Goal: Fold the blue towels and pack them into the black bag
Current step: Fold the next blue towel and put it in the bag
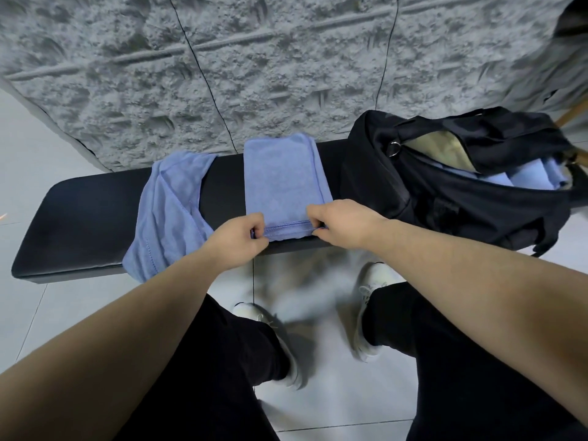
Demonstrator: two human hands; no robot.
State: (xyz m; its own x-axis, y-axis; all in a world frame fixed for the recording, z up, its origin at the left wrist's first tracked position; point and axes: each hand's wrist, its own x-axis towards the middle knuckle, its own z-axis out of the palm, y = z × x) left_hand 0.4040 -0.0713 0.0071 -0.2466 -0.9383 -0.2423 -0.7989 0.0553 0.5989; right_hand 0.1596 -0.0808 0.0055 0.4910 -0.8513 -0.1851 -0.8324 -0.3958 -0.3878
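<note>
Two hands are yours here, both down at the near hem of a folded rectangle of soft blue terry towel (284, 183) that lies across the middle of a long black padded bench (86, 224); your left hand (237, 238) has its fingers curled round the towel's near left corner, pinching the stitched edge; your right hand (342, 221) pinches the near right corner in the same way, knuckles up, fingers tucked onto the hem; the hem sits at the bench's front edge, and the towel runs away from you toward a rough grey textured wall (254, 58). Left of it, a second, unfolded blue towel (168, 214) lies crumpled on the bench, its lower end hanging over the front edge; the two towels are near but apart. At the right end of the bench stands a black fabric backpack (445, 202), unzipped and gaping; inside you can see blue towels (521, 176) already packed, under a flap with a tan lining. Below, your black trousers and white shoes (372, 291) stand on pale grey floor tiles (38, 173).
</note>
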